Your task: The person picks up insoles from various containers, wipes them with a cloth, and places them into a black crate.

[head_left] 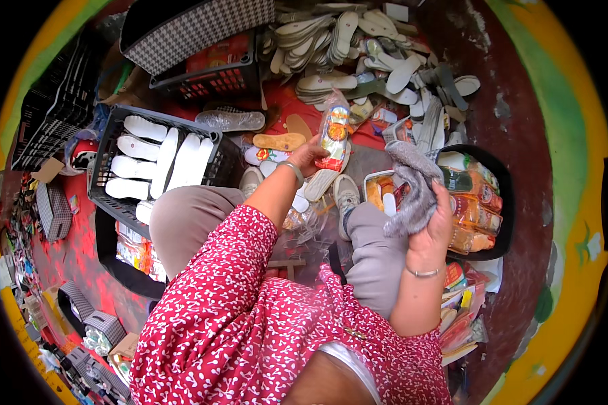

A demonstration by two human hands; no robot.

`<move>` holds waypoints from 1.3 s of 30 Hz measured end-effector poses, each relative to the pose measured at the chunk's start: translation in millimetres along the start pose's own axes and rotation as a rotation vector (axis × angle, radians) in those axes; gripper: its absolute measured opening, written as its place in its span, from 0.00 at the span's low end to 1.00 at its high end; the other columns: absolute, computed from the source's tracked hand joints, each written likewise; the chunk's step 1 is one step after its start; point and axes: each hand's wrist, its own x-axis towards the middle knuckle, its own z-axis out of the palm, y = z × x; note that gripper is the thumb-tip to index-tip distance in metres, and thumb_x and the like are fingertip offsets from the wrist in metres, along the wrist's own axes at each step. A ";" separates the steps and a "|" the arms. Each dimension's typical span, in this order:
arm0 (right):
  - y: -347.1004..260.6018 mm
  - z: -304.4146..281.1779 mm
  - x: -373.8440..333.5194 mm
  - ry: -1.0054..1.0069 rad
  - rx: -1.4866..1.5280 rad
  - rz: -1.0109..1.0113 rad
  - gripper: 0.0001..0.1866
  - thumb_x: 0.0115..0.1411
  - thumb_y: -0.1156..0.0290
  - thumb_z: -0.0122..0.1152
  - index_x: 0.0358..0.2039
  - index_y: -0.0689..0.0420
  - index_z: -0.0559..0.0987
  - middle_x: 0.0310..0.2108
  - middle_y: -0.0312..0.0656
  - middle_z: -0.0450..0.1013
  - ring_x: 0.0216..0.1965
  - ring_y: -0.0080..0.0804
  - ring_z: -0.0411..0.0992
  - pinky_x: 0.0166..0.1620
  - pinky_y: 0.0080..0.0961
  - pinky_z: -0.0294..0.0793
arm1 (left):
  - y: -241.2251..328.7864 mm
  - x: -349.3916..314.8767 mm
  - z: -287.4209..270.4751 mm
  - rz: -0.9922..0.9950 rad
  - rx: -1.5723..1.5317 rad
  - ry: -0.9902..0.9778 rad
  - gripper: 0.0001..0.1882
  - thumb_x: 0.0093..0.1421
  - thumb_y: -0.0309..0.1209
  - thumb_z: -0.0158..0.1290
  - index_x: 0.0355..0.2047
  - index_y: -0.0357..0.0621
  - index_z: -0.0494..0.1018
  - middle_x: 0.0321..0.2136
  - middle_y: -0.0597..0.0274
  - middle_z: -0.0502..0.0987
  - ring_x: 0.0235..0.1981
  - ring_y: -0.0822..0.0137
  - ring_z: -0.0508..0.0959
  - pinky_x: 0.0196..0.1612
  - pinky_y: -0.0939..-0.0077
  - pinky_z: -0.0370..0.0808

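Note:
My left hand (309, 154) is closed on the lower left side of a plastic-wrapped packet (334, 135) with a red, orange and yellow print. The packet stands nearly upright over several loose insoles. In my right hand (439, 219), a grey fluffy cloth (412, 192) is gripped and hangs in folds. It partly covers a small white tray (380, 192) with orange-brown pieces in it. A tan insole (279, 141) lies left of the packet, and a pale ridged insole (321, 184) lies just below my left hand.
On my left stands a dark crate (105, 192) of white insoles. To the right is a black tub (509, 223) of orange-wrapped packets. A large heap of insoles (344, 34) lies ahead on red sheeting. At the far left are stacked black crates (54, 101); a houndstooth box (196, 34) stands ahead.

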 end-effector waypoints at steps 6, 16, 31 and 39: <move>-7.3 -3.9 9.0 0.037 -0.031 -0.050 0.23 0.56 0.52 0.57 0.35 0.63 0.73 0.34 0.45 0.73 0.35 0.37 0.73 0.40 0.33 0.74 | 44.7 -28.5 103.8 0.113 0.046 -0.103 0.27 0.54 0.21 0.51 0.54 0.40 0.58 0.46 0.57 0.71 0.45 0.61 0.74 0.50 0.65 0.71; -8.2 57.4 -33.3 -0.461 -0.303 -0.148 0.17 0.54 0.65 0.61 0.41 0.61 0.75 0.32 0.37 0.73 0.31 0.22 0.71 0.36 0.19 0.71 | 118.5 -143.7 212.7 0.131 1.125 -0.232 0.20 0.56 0.22 0.51 0.50 0.35 0.64 0.41 0.62 0.74 0.42 0.75 0.71 0.49 0.79 0.68; 18.2 124.4 13.2 -0.238 -0.064 -0.179 0.14 0.50 0.73 0.64 0.37 0.61 0.73 0.29 0.40 0.73 0.27 0.31 0.74 0.32 0.28 0.76 | 154.4 -141.8 185.7 0.406 0.363 -0.026 0.15 0.57 0.24 0.50 0.45 0.37 0.67 0.38 0.59 0.75 0.37 0.68 0.78 0.40 0.73 0.77; 21.0 101.7 43.0 -0.294 -0.176 0.022 0.09 0.55 0.68 0.56 0.32 0.62 0.74 0.28 0.43 0.75 0.28 0.32 0.75 0.32 0.27 0.77 | 157.1 -142.6 198.4 0.522 0.578 0.200 0.13 0.55 0.21 0.51 0.42 0.37 0.70 0.32 0.60 0.77 0.30 0.72 0.78 0.35 0.81 0.76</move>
